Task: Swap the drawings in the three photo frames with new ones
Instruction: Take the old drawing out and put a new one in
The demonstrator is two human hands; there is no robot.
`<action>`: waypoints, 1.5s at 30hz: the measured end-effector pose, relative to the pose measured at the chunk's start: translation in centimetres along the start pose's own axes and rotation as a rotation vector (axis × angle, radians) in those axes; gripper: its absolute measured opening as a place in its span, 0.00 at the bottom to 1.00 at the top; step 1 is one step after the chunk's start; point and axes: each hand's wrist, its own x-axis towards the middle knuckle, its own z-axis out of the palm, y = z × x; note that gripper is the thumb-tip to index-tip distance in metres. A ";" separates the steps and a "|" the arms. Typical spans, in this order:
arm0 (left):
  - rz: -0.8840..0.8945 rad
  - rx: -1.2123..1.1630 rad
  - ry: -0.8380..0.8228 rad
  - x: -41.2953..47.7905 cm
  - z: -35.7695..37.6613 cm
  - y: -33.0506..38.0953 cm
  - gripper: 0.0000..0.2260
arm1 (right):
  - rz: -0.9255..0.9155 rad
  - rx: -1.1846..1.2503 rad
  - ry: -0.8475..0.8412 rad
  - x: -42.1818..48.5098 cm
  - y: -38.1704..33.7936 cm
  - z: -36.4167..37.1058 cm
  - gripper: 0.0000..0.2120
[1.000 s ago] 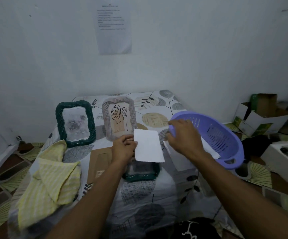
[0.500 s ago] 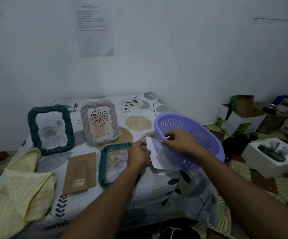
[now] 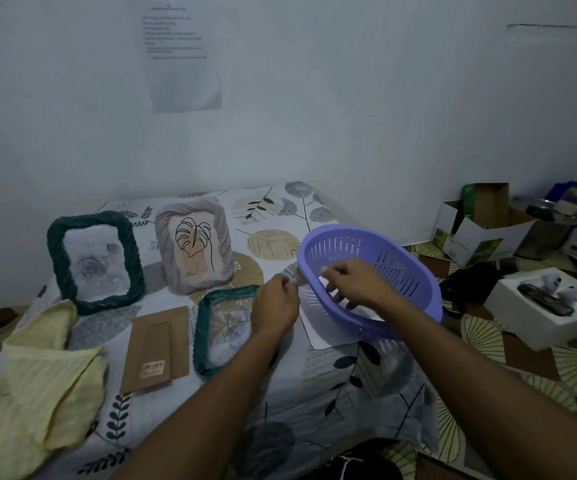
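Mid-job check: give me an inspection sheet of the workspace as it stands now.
Surface: table under a leaf-print cloth.
Job's things: dark green frame and pale frame stand upright; a second green frame lies flat; brown backing board beside it; white sheet partly under the purple basket.
Clutter: yellow cloth at the left edge.
Hands: right hand reaches into the basket; left hand hovers by its rim; whether the fingers hold anything cannot be told.
Cables: nothing seen.
Surroundings: printed sheet on the wall; open cardboard boxes on the floor at right.
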 end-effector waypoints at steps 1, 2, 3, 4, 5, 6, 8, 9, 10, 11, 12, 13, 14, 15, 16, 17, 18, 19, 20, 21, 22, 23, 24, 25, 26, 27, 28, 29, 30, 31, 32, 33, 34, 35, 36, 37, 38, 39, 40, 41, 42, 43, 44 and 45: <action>0.063 -0.036 0.000 0.0 -0.5 0.6 0.14 | 0.019 0.009 0.026 0.6 0.4 -0.5 0.14; 0.103 -0.090 -0.013 -0.1 -0.8 1.2 0.16 | 0.019 -0.022 0.054 1.3 1.0 -1.1 0.12; 0.126 -0.137 -0.041 -0.1 -1.0 1.8 0.17 | 0.012 -0.086 0.067 2.0 1.7 -1.5 0.10; 0.140 -0.150 -0.086 -0.2 -1.0 2.3 0.19 | 0.011 -0.171 0.058 2.6 2.2 -1.8 0.10; 0.152 -0.121 -0.134 -0.4 -0.8 2.8 0.21 | 0.017 -0.261 0.029 3.0 2.8 -1.9 0.12; 0.154 -0.072 -0.179 -0.5 -0.6 3.0 0.23 | 0.026 -0.338 -0.007 3.5 3.4 -1.7 0.15; 0.145 -0.037 -0.212 -0.9 -0.4 3.0 0.25 | 0.047 -0.444 -0.071 4.1 4.1 -0.9 0.21; 0.142 -0.050 -0.206 -1.0 -0.3 2.8 0.25 | 0.045 -0.488 -0.094 4.4 4.4 -0.4 0.23; 0.145 -0.069 -0.193 -1.1 -0.2 2.7 0.25 | 0.032 -0.535 -0.111 4.6 4.6 0.0 0.25; 0.148 -0.080 -0.182 -1.0 -0.1 2.5 0.25 | 0.009 -0.584 -0.112 4.8 4.8 0.4 0.25; 0.149 -0.083 -0.174 -1.0 -0.1 2.5 0.25 | -0.011 -0.622 -0.106 4.9 4.8 0.6 0.26; 0.149 -0.086 -0.167 -0.9 0.0 2.4 0.25 | -0.027 -0.641 -0.097 5.1 5.0 0.8 0.26; 0.147 -0.094 -0.163 -0.8 0.0 2.5 0.25 | -0.032 -0.644 -0.090 5.1 5.1 0.9 0.25; 0.142 -0.104 -0.158 -0.7 0.1 2.5 0.25 | -0.030 -0.636 -0.081 5.2 5.2 0.9 0.25; 0.139 -0.113 -0.155 -0.7 0.1 2.5 0.25 | -0.020 -0.622 -0.075 5.1 5.2 0.9 0.24; 0.139 -0.118 -0.152 -0.6 0.1 2.5 0.25 | -0.013 -0.606 -0.073 5.2 5.2 0.9 0.22; 0.141 -0.117 -0.149 -0.6 0.1 2.5 0.25 | -0.008 -0.586 -0.076 5.3 5.2 0.9 0.20; 0.145 -0.114 -0.147 -0.6 0.1 2.5 0.25 | -0.005 -0.564 -0.075 5.3 5.2 0.9 0.18; 0.148 -0.110 -0.146 -0.6 0.1 2.4 0.25 | 0.003 -0.541 -0.071 5.3 5.2 0.9 0.17; 0.150 -0.105 -0.143 -0.5 0.1 2.4 0.25 | 0.011 -0.519 -0.065 5.3 5.2 0.8 0.16; 0.151 -0.101 -0.140 -0.5 0.0 2.5 0.25 | 0.015 -0.505 -0.061 5.4 5.2 0.8 0.15; 0.149 -0.098 -0.139 -0.5 0.0 2.5 0.25 | 0.017 -0.496 -0.058 5.4 5.3 0.7 0.15; 0.149 -0.096 -0.138 -0.5 0.0 2.6 0.25 | 0.019 -0.493 -0.056 5.3 5.2 0.7 0.15; 0.149 -0.093 -0.138 -0.6 -0.1 2.6 0.25 | 0.019 -0.490 -0.057 5.3 5.2 0.6 0.15; 0.148 -0.089 -0.138 -0.6 -0.1 2.6 0.25 | 0.018 -0.487 -0.062 5.2 5.2 0.6 0.15; 0.148 -0.087 -0.139 -0.7 -0.1 2.6 0.25 | 0.013 -0.487 -0.063 5.2 5.3 0.5 0.15; 0.148 -0.086 -0.143 -0.7 -0.1 2.6 0.25 | 0.008 -0.491 -0.062 5.2 5.3 0.5 0.16; 0.149 -0.083 -0.147 -0.8 -0.2 2.6 0.25 | 0.005 -0.493 -0.059 5.2 5.5 0.4 0.16; 0.148 -0.081 -0.149 -0.8 -0.2 2.7 0.25 | 0.004 -0.489 -0.054 5.3 5.6 0.4 0.16; 0.147 -0.080 -0.147 -0.8 -0.2 2.7 0.25 | 0.003 -0.483 -0.049 5.3 5.6 0.4 0.18; 0.145 -0.080 -0.148 -0.7 -0.2 2.7 0.25 | 0.004 -0.485 -0.046 5.3 5.6 0.5 0.20; 0.144 -0.080 -0.149 -0.7 -0.1 2.7 0.25 | 0.001 -0.508 -0.048 5.3 5.5 0.7 0.23; 0.142 -0.080 -0.151 -0.7 -0.1 2.7 0.25 | -0.010 -0.549 -0.053 5.3 5.4 0.9 0.24; 0.139 -0.079 -0.152 -0.7 -0.1 2.7 0.25 | -0.022 -0.592 -0.057 5.2 5.2 1.1 0.24; 0.136 -0.080 -0.152 -0.7 -0.1 2.6 0.25 | -0.029 -0.622 -0.060 5.2 5.1 1.2 0.22; 0.135 -0.081 -0.150 -0.7 -0.1 2.6 0.25 | -0.029 -0.630 -0.060 5.2 5.0 1.2 0.20; 0.135 -0.083 -0.148 -0.7 -0.1 2.6 0.25 | -0.025 -0.622 -0.058 5.2 5.0 1.2 0.17; 0.138 -0.081 -0.146 -0.7 -0.1 2.6 0.25 | -0.017 -0.601 -0.054 5.2 5.0 1.2 0.16; 0.140 -0.077 -0.146 -0.7 -0.1 2.7 0.25 | -0.014 -0.577 -0.048 5.2 4.9 1.1 0.17; 0.141 -0.073 -0.145 -0.7 -0.2 2.7 0.25 | -0.012 -0.555 -0.041 5.1 4.9 1.0 0.17; 0.140 -0.071 -0.144 -0.6 -0.2 2.7 0.25 | -0.017 -0.541 -0.031 5.0 4.8 0.9 0.17; 0.140 -0.072 -0.143 -0.6 -0.2 2.7 0.25 | -0.021 -0.531 -0.022 5.0 4.7 0.8 0.16; 0.138 -0.073 -0.143 -0.6 -0.2 2.7 0.25 | -0.022 -0.519 -0.010 4.9 4.7 0.7 0.16; 0.139 -0.073 -0.144 -0.6 -0.2 2.7 0.26 | -0.020 -0.502 0.005 4.9 4.6 0.7 0.16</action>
